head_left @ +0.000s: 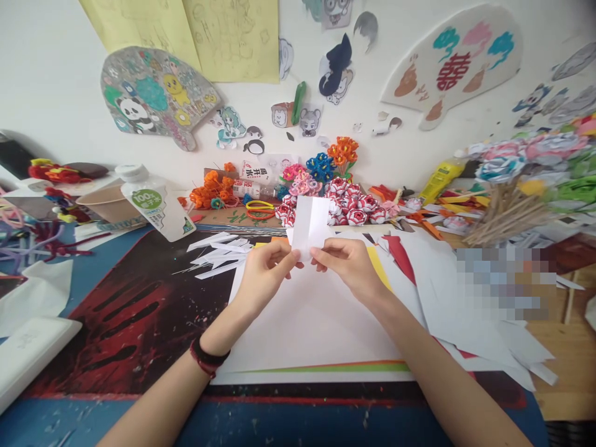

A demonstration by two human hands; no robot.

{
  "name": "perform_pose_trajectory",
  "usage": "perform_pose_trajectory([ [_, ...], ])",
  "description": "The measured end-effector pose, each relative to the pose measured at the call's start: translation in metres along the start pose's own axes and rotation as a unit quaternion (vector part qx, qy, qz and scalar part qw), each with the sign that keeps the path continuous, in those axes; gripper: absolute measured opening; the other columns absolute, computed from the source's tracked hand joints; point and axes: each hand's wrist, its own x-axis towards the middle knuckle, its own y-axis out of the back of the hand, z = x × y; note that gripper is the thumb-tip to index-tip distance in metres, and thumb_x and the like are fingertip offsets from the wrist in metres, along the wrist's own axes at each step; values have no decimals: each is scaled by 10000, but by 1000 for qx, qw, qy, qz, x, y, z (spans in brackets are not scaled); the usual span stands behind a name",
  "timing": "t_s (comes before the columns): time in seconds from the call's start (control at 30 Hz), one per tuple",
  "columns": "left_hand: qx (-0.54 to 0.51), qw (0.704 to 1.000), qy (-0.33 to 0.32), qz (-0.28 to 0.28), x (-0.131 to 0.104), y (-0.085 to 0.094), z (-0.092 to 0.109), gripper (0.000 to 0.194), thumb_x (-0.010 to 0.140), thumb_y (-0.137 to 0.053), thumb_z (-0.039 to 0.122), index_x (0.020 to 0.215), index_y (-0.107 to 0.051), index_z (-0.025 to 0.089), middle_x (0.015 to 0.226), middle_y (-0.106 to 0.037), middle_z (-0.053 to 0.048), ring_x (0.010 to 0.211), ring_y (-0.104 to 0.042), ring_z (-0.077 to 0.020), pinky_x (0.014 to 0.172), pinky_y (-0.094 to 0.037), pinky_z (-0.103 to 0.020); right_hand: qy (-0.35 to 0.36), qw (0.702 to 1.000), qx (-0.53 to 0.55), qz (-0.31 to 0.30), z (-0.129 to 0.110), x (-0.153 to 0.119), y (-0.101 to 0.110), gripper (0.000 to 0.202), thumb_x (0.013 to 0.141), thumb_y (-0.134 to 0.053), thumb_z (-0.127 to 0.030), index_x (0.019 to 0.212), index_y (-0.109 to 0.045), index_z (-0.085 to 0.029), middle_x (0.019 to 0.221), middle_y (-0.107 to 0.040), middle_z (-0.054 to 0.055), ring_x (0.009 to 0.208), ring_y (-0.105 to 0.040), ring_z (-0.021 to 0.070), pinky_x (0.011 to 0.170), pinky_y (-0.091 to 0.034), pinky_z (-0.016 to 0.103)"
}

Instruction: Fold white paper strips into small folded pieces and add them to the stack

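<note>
The fingers of our left hand (266, 266) and right hand (345, 261) pinch a creased white paper strip (306, 223) near its lower end, so we see it standing above the fingertips. Beneath them, white sheets (316, 329) lie over a dark mat (162, 298) on our blue table (279, 428); beyond are red-and-white flowers (356, 215) and a wall (254, 105) with cut-outs (310, 121). Left of the fingers, we have a white bottle (161, 208) and a brown bowl (109, 210), contents hidden.

Along the worktop's (288, 428) far edge, red-and-white flowers (356, 215) cluster near blue flowers (320, 166). A white bottle (158, 205) and brown bowl (103, 206) sit toward its far left corner, a yellow bottle (440, 179) toward the far right; a white case (30, 357) lies at the left edge.
</note>
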Motion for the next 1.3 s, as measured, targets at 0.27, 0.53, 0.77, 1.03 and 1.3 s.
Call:
perform_pose_trajectory([
  [0.27,10,1000,-14,-7,1,-1,-3,228,833,-611,349,765,-630,132,783,-666,-54,600,-547,-107,499,-430,-205,-9,1000,0,-10,0,0,1,223,735,-757,-354,681,-708,-144,653,-665,33,604,-584,130,583,-477,247],
  [0.53,228,946,-230,33,2,15,-4,289,914,-496,225,1200,-537,209,1109,-606,-84,731,-585,-124,614,-469,-243,-17,1000,1,13,0,0,2,283,720,-751,-415,633,-677,-156,619,-646,29,576,-569,136,568,-465,269],
  [0.77,437,787,-435,10,6,28,-13,278,926,-466,139,1042,-669,290,1013,-632,-53,762,-541,-142,693,-435,-280,-9,1000,2,-2,1,1,3,285,727,-750,-414,645,-665,-155,626,-644,26,579,-569,132,577,-469,268],
  [1.03,470,757,-454,16,6,31,-10,300,914,-466,75,1015,-674,267,924,-624,-51,757,-478,-164,687,-390,-310,-10,999,24,-25,0,0,1,253,732,-755,-399,718,-687,-156,698,-684,37,666,-645,165,658,-516,294],
  [1.3,371,850,-370,52,4,20,-5,134,905,-583,225,929,-714,245,920,-608,-54,845,-485,-183,754,-388,-335,-28,996,78,-40,1,0,-2,299,669,-807,-371,873,-729,-166,833,-722,62,761,-676,191,737,-551,337],
])
